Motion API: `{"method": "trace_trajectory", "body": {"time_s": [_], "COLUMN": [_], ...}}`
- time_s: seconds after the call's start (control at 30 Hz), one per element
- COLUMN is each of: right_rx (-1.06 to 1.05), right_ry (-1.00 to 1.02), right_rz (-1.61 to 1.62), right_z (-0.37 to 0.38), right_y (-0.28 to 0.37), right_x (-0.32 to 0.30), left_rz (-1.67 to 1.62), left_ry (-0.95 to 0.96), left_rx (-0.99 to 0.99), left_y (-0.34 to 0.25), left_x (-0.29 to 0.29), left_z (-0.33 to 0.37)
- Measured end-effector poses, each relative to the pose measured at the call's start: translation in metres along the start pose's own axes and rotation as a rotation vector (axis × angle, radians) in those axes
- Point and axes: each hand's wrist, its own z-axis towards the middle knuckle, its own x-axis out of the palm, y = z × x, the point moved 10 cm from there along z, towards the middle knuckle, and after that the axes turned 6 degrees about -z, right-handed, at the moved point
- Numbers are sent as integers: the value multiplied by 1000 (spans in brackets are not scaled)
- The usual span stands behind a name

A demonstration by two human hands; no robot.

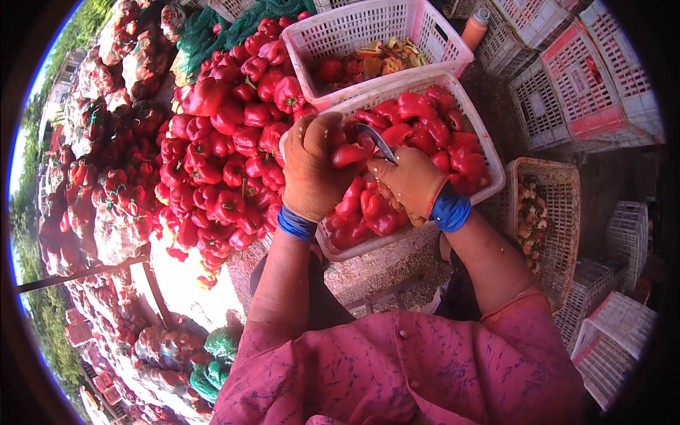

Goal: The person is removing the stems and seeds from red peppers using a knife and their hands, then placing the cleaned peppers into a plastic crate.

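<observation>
My left hand (312, 166), in an orange-brown glove with a blue cuff, is closed round a red bell pepper (352, 151), partly hidden by the fingers. A knife (377, 140) with a short curved blade is gripped in my right hand (411, 181), gloved alike. Its blade lies against the pepper. Both hands are above a white plastic crate (498, 170) holding many glossy red peppers (382, 211), some of them cut open. Bits of pale seed cling to the gloves.
Whole red peppers (227, 152) lie in a big heap to the left, with filled net sacks (145, 71) beyond. A white crate (354, 32) behind holds cores and scraps (393, 57). At right stand a dirty crate (563, 205) with trimmings and stacked crates (577, 78).
</observation>
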Motion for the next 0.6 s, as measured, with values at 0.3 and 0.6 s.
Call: {"method": "trace_trajectory", "body": {"time_s": [0.3, 0.6], "right_rx": [-102, -215], "right_ry": [-75, -295], "right_rz": [-374, 262], "right_z": [-5, -17], "right_y": [-7, -2], "right_x": [19, -25], "left_rz": [-1268, -1842], "left_ry": [-275, -193], "left_rx": [-635, -729], "left_y": [70, 93], "left_x": [8, 46], "left_z": [-21, -28]}}
